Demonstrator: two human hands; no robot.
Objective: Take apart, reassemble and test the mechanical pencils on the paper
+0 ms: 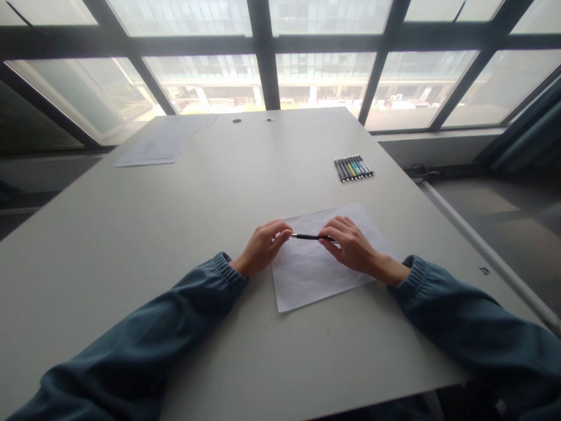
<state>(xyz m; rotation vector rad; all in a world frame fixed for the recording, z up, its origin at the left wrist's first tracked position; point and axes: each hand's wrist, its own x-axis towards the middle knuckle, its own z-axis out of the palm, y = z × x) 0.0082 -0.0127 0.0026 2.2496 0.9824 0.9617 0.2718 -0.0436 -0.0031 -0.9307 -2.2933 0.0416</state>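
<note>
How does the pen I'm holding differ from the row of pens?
The held pen is between the left hand and right hand; the pen row lies on the table. The held pen is single, mostly black; the pen row has several, some yellow, green or blue. Both show black.

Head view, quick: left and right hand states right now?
Left hand: closed, pinching the silver end of a black pen.
Right hand: closed, holding the same pen nearer its other end.

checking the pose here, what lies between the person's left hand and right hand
A slim black pen spans the gap between the left hand and right hand, seen against a white paper sheet in the head view.
</note>
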